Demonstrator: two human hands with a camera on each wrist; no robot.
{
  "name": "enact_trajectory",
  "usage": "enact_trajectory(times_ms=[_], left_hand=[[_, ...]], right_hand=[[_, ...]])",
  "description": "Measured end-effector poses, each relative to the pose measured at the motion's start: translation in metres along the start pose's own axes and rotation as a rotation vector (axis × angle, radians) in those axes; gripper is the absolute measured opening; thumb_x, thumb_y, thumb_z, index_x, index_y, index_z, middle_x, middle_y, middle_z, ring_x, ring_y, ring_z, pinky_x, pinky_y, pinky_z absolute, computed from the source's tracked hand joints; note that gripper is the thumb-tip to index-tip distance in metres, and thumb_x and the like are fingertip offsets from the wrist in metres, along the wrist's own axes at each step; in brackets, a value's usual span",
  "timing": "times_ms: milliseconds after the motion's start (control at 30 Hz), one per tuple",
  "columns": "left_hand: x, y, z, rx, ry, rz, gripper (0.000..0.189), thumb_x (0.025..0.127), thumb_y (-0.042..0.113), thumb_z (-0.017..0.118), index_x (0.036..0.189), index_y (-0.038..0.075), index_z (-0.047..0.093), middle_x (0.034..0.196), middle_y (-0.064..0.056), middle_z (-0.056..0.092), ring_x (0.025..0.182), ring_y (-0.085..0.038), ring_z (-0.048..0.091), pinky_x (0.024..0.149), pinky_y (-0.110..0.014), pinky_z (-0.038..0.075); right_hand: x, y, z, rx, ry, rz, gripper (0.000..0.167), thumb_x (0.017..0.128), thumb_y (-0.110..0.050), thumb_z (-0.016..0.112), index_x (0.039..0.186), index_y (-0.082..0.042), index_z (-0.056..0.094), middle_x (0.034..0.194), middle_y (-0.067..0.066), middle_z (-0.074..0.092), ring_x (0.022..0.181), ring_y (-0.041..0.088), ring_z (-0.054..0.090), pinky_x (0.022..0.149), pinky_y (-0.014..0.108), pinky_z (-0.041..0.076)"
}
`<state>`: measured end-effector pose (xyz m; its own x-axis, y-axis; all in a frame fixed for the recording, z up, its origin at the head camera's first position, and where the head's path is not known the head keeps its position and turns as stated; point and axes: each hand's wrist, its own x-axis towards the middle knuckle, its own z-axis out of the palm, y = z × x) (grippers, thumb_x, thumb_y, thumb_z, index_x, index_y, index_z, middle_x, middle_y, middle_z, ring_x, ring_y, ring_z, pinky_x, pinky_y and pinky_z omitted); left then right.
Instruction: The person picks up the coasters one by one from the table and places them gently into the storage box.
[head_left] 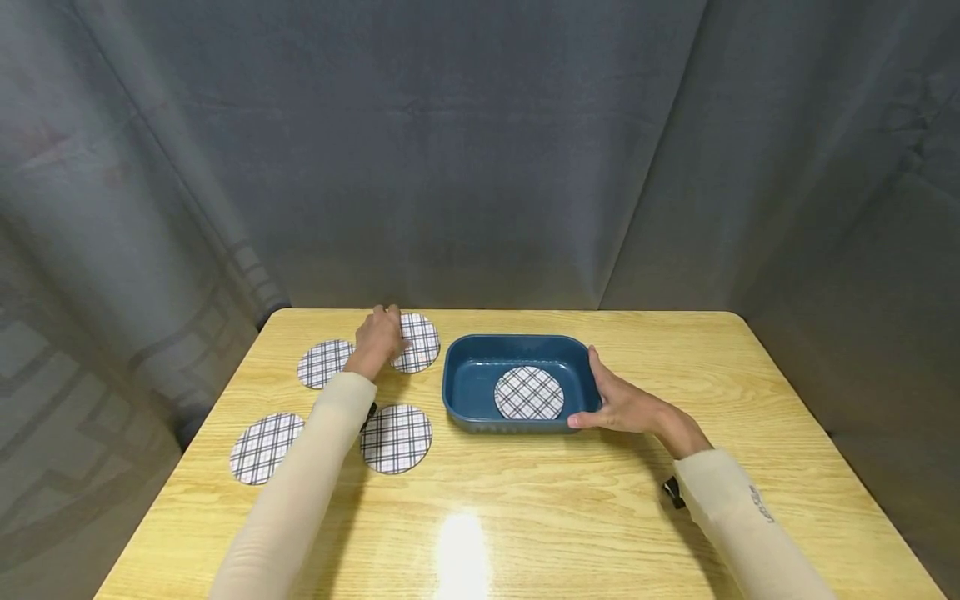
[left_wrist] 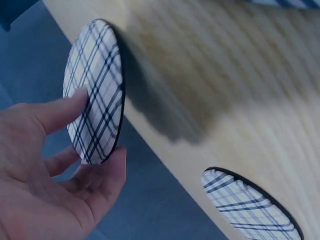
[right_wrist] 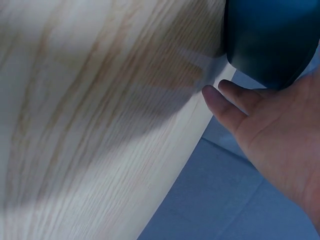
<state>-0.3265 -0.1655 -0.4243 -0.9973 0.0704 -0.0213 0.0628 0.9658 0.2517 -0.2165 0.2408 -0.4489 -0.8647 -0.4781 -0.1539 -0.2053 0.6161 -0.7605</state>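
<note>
My left hand [head_left: 381, 337] is at the far left of the table. In the left wrist view, its thumb lies on the checked face of a round plaid coaster [left_wrist: 95, 95] and its fingers are behind the lower edge. That coaster [head_left: 417, 342] is tipped up, with its shadow on the wood beside it. On the right, my right hand [head_left: 626, 404] holds the end of a blue baking dish [head_left: 468, 423], thumb against the near wall and fingers around the right end. Inside the dish lies another plaid coaster [head_left: 528, 392]. In the right wrist view, the dish's dark wall [right_wrist: 270, 45] hides some fingers.
Three more plaid coasters lie on the left of the wooden table [head_left: 540, 508]: one far left [head_left: 324, 363], one nearer [head_left: 266, 448] partly behind the left sleeve [head_left: 300, 492], and one right of that sleeve [head_left: 397, 440]. Grey curtains [head_left: 450, 167] hang behind the table's far edge.
</note>
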Motion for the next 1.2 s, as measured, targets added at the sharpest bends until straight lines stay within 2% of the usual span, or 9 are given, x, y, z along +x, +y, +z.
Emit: enact_trajectory(times_ms=[100,233,533,600,667,833,900,1033,1200], left_hand=[[0.000,-0.001,-0.008,-0.005,-0.009,0.017,0.040,0.093,0.009,0.065,0.129,-0.006,0.052,0.126,-0.030,0.053,0.108,-0.045,0.059,0.087,-0.053,0.054],[0.000,0.000,-0.018,-0.050,-0.022,0.029,0.043,0.091,0.000,0.055,0.134,-0.003,0.056,0.133,-0.027,0.057,0.114,-0.044,0.060,0.090,-0.053,0.053],[-0.003,0.004,-0.039,-0.145,0.001,0.020,0.039,0.094,0.004,0.047,0.129,0.000,0.064,0.135,-0.021,0.061,0.124,-0.040,0.056,0.099,-0.052,0.048],[-0.004,0.004,-0.043,-0.166,0.008,0.004,0.039,0.095,0.005,0.046,0.130,0.000,0.063,0.135,-0.022,0.061,0.123,-0.040,0.057,0.098,-0.052,0.049],[-0.005,0.004,-0.046,-0.196,0.017,-0.015,0.039,0.096,0.006,0.044,0.129,-0.001,0.063,0.133,-0.021,0.061,0.112,-0.039,0.062,0.092,-0.049,0.051],[-0.007,0.006,-0.052,-0.288,0.070,-0.040,0.038,0.095,0.008,0.042,0.124,0.001,0.066,0.126,-0.020,0.065,0.097,-0.034,0.061,0.080,-0.045,0.049],[-0.008,0.008,-0.055,-0.325,0.104,-0.037,0.037,0.096,0.010,0.042,0.122,0.001,0.067,0.122,-0.020,0.066,0.103,-0.036,0.061,0.084,-0.049,0.049],[-0.009,0.016,-0.059,-0.398,0.164,-0.017,0.035,0.097,0.012,0.043,0.119,-0.001,0.067,0.116,-0.020,0.067,0.103,-0.036,0.060,0.089,-0.050,0.048],[-0.013,0.031,-0.065,-0.517,0.170,0.015,0.032,0.099,0.012,0.044,0.119,-0.002,0.065,0.109,-0.019,0.067,0.094,-0.030,0.060,0.079,-0.041,0.050]], right_hand=[[0.000,-0.001,0.000,-0.008,0.005,-0.017,0.130,0.086,-0.035,0.079,0.152,-0.001,-0.028,0.162,0.027,-0.019,0.151,0.044,-0.004,0.118,0.063,0.010],[-0.001,-0.003,0.000,0.001,0.000,-0.032,0.129,0.087,-0.037,0.078,0.152,-0.002,-0.028,0.162,0.027,-0.017,0.150,0.045,-0.001,0.117,0.064,0.011],[-0.001,-0.001,0.000,-0.020,0.000,-0.012,0.127,0.088,-0.042,0.075,0.153,-0.005,-0.027,0.163,0.024,-0.019,0.151,0.044,-0.005,0.117,0.065,0.011],[-0.001,-0.001,0.001,-0.039,0.007,-0.015,0.126,0.088,-0.044,0.074,0.153,-0.005,-0.026,0.163,0.024,-0.018,0.151,0.043,-0.004,0.117,0.065,0.011],[-0.001,0.000,0.001,-0.060,0.015,-0.019,0.125,0.088,-0.045,0.074,0.154,-0.005,-0.025,0.163,0.023,-0.018,0.152,0.042,-0.005,0.118,0.064,0.011],[-0.001,-0.001,0.001,-0.183,0.061,-0.035,0.123,0.087,-0.050,0.072,0.155,0.003,-0.016,0.164,0.026,-0.011,0.152,0.043,-0.002,0.118,0.063,0.011],[-0.002,-0.003,0.001,-0.250,0.083,-0.032,0.123,0.086,-0.053,0.072,0.155,0.008,-0.010,0.163,0.029,-0.007,0.151,0.047,0.000,0.118,0.064,0.011],[-0.003,-0.004,-0.001,-0.363,0.110,-0.007,0.122,0.085,-0.058,0.070,0.154,0.013,-0.001,0.162,0.032,0.000,0.149,0.053,0.002,0.117,0.066,0.010],[-0.004,-0.005,-0.002,-0.421,0.122,0.017,0.123,0.083,-0.062,0.070,0.154,0.012,0.003,0.162,0.032,0.002,0.148,0.054,0.003,0.115,0.070,0.011]])
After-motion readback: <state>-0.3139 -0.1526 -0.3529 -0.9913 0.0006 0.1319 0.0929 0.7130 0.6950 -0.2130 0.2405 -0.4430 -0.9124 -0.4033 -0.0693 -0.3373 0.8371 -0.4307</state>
